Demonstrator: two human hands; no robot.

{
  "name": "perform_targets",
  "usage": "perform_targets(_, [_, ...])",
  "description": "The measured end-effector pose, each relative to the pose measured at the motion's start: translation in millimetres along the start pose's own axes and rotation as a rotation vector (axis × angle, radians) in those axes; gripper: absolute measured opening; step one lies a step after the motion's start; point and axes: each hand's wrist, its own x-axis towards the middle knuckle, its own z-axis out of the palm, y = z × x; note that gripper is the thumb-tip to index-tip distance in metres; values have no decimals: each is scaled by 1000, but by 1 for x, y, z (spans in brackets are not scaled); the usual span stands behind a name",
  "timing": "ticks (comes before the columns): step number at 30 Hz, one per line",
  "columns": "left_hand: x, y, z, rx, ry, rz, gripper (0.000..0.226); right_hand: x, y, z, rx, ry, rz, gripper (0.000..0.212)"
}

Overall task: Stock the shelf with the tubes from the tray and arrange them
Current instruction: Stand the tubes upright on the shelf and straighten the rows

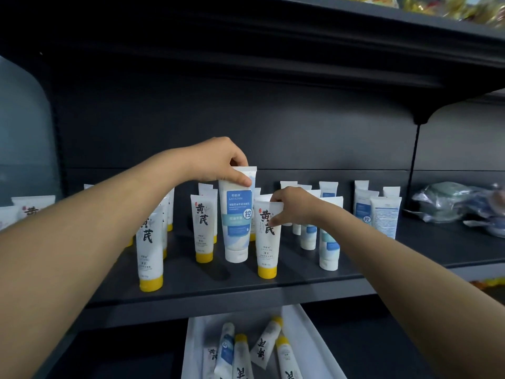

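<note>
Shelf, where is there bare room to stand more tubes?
Bare shelf lies between the blue tubes and the plastic bags, and along the front edge between the two front yellow-capped tubes. The middle, around the left hand and right hand, is crowded.

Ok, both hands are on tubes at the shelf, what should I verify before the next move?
1. Left hand grip on the blue-label tube top: ok.
2. Right hand grip on the yellow-capped tube top edge: ok.
3. Both held tubes upright, caps down: ok.
4. Blue-label tube's cap resting on the shelf: cannot tell.
5. Blue-label tube grouped with its kind: not ok, yellow-capped neighbours flank it.
6. Tray emptied: not ok, tubes lie in it.
</note>
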Motion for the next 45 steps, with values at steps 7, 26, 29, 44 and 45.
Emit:
perform_targets(7, [-4,17,-10,33,17,42,20,-11,-5,-30,-185,27,18,43])
perform_targets(26, [-4,174,10,43,-20,-35,24,-164,106,-108,-425,15,25,41])
perform_targets(29, [2,210,24,41,-25,-55,24,-191,144,-119,-405,1,32,41])
perform_targets(44, [108,319,90,66,-85,34,28,-215,283,-131,-332,-95,68,41])
perform_targets(45, [118,321,96,78,-96,44,28,-211,292,-129,-326,-103,74,42])
